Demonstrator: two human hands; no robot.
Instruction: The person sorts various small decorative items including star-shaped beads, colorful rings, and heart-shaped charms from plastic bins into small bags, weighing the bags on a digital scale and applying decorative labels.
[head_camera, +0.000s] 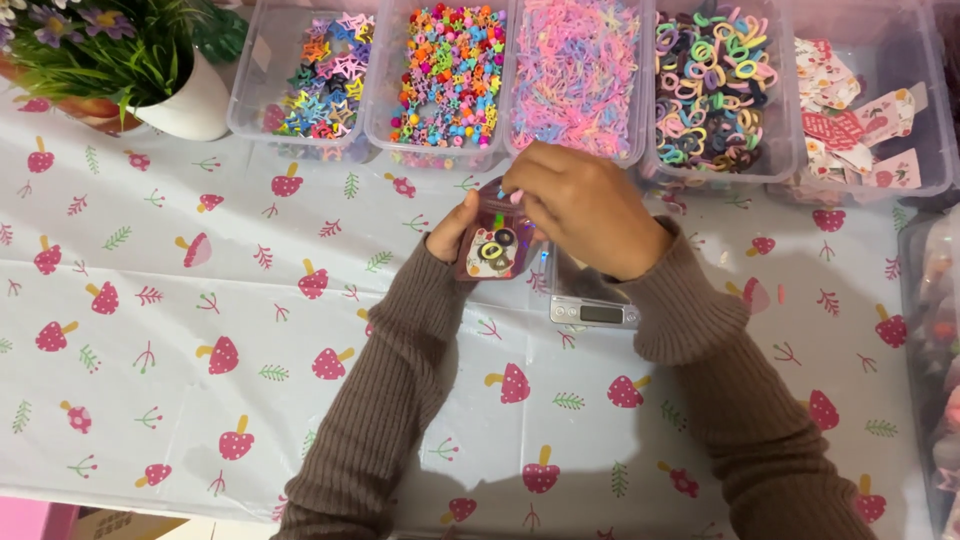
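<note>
Both hands meet over the middle of the table (200, 300), just in front of a row of clear bins. The left hand (452, 235) grips a small shiny pouch (492, 245) by its edge, a few hair ties showing through its clear front. The right hand (585, 210) is curled over the pouch's top, fingertips pinched on something small and pink. A small silver scale (594, 312) sits just under the right wrist, and the bin of pink elastics (575, 75) stands right behind the hands
</note>
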